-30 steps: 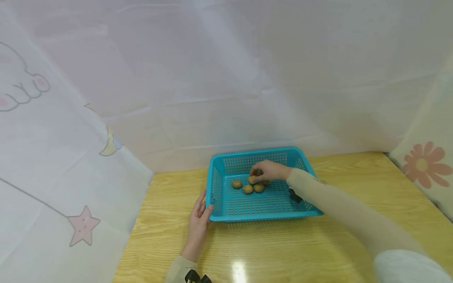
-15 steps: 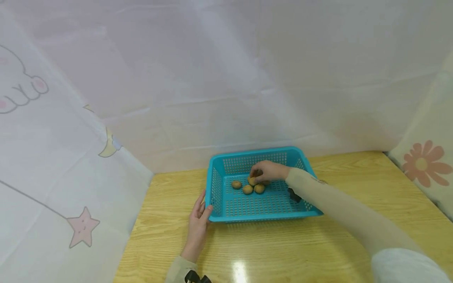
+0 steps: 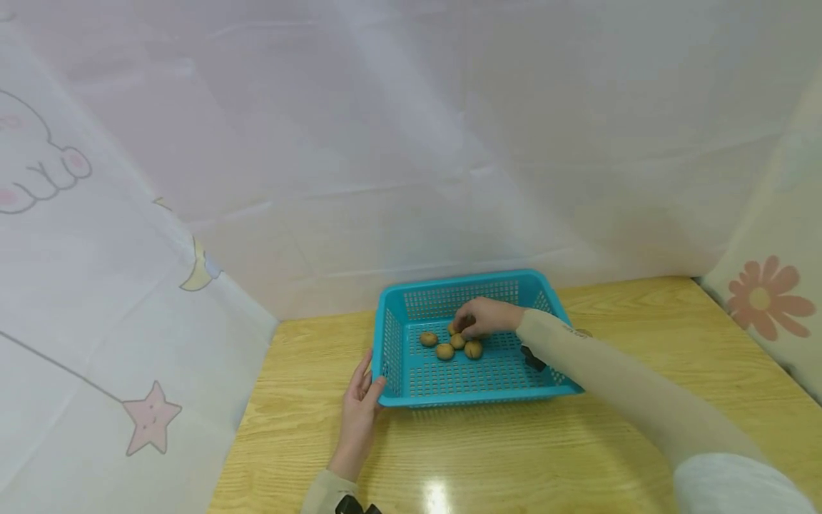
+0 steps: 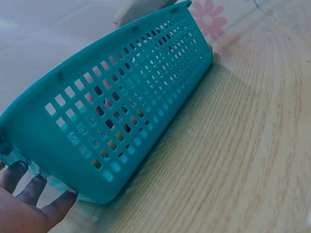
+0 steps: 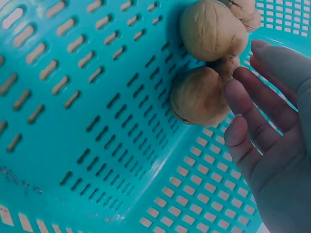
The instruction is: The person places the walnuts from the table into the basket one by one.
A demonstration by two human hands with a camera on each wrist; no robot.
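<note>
A blue plastic basket (image 3: 494,395) with perforated walls stands on the table, with several walnuts (image 3: 444,351) on its floor. At its front left corner my left hand (image 3: 359,410) grips the rim, thumb on top and fingers along the outer wall. The left wrist view shows fingers (image 4: 58,206) of that hand below the rim. My right hand (image 3: 489,316) is inside the basket over the walnuts. In the right wrist view its fingers are loosely bent, with fingertips right beside a walnut (image 5: 199,97) and no walnut visibly pinched. Whether they touch it, I cannot tell.
Wood-grain table (image 3: 514,464) surface extends in front of the basket and to both sides. A pale patterned cloth (image 3: 411,143) hangs close behind. Beyond the basket's right side lies a small brown round thing (image 3: 583,333), partly hidden by the right sleeve.
The walnuts beneath my right hand have shifted, and another shows between the front ones and the fingers. The right hand has moved only slightly; the left hand keeps its place on the basket.
</note>
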